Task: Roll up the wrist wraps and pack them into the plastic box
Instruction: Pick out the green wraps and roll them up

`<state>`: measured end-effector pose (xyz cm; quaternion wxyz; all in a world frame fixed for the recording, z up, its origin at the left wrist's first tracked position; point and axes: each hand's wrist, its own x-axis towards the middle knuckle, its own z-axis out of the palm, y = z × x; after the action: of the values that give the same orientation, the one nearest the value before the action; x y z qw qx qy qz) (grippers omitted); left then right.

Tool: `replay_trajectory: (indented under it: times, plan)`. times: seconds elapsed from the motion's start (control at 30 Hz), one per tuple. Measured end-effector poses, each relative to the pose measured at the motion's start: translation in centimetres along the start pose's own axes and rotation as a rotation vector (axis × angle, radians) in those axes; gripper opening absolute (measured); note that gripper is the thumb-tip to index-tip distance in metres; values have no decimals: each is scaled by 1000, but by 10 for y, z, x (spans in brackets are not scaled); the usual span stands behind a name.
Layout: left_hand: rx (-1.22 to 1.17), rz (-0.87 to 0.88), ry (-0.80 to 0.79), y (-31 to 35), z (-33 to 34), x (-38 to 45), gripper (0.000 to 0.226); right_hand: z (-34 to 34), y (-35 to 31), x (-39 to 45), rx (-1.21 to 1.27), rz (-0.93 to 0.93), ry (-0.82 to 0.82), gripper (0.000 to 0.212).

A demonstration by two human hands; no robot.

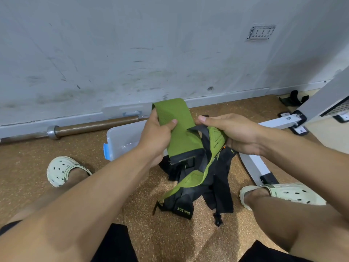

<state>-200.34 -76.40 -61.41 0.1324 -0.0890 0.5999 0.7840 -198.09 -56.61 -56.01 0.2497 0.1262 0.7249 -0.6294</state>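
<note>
A green wrist wrap (179,137) with black ends is held up between both hands above the floor. My left hand (156,135) grips its upper green part, thumb across the front. My right hand (234,133) holds a bunched green and black part of a wrap at the right. More green and black wraps (200,188) hang and pile on the floor below, one marked XUEYING. The clear plastic box (120,140) with a blue latch lies open on the floor behind my left hand, partly hidden by it.
The box's clear lid (122,110) leans on the wall. A barbell (75,128) lies along the baseboard. A white metal frame (273,123) runs at the right, with black straps (292,100) behind it. My feet in pale clogs (62,170) flank the pile on the cork floor.
</note>
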Motion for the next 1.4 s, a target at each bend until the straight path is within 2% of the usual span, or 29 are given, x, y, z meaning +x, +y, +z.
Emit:
replay_trajectory:
  times: [0.2,0.3,0.43,0.47,0.57,0.63,0.9,1.2,1.27,1.4]
  plan:
    - [-38,-53,46,5,-5,3,36,-6,1,-5,-51,-12,-34,54]
    - [-64,-33,63,8,-4,4,40,-9,-4,-10,-48,-10,-105,53]
    - [-67,15,66,10,-3,5,42,1,-3,-20,-200,6,-300,20]
    - [-61,15,61,11,-2,5,43,6,-1,-22,-229,-44,-284,15]
    - [-20,-2,36,11,0,2,42,17,0,-20,-348,-260,-83,20]
    - [5,-14,-13,11,2,0,42,18,-1,-17,-388,-310,11,19]
    - [94,9,-208,15,2,-5,42,15,6,-9,-414,-263,97,14]
    - [47,-4,-251,18,0,-8,34,20,10,-3,-404,-265,174,11]
    - [56,8,-272,18,-1,-9,43,20,10,-2,-403,-275,178,12]
    - [109,39,-286,14,-2,-12,81,20,11,-3,-418,-273,183,17]
